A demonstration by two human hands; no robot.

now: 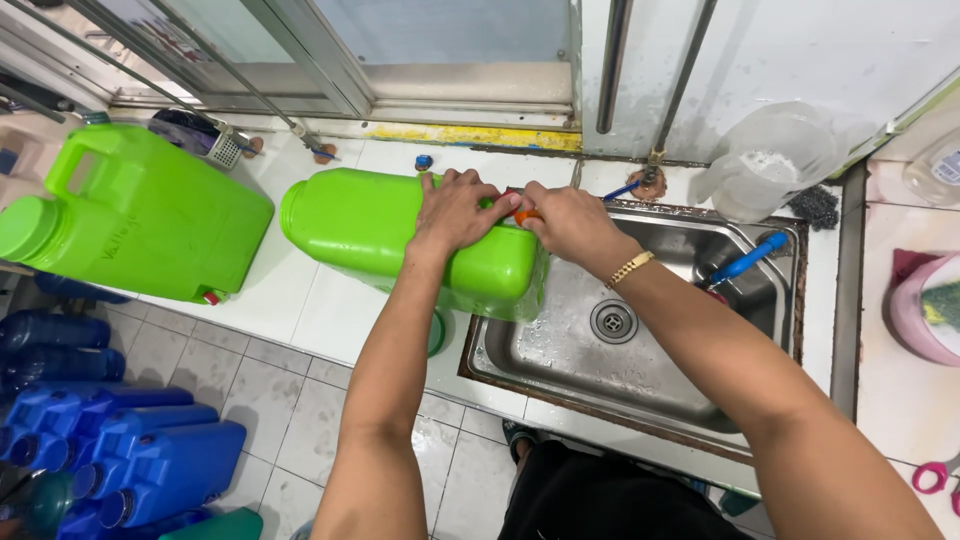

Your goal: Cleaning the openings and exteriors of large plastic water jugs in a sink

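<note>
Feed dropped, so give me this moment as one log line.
left hand: on green jug | right hand: at orange cap | jug: on its side, end over sink

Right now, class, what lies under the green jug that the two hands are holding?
Under the green jug: white tiled counter and the steel sink's left edge. The jug covers whatever lies directly beneath it.
</note>
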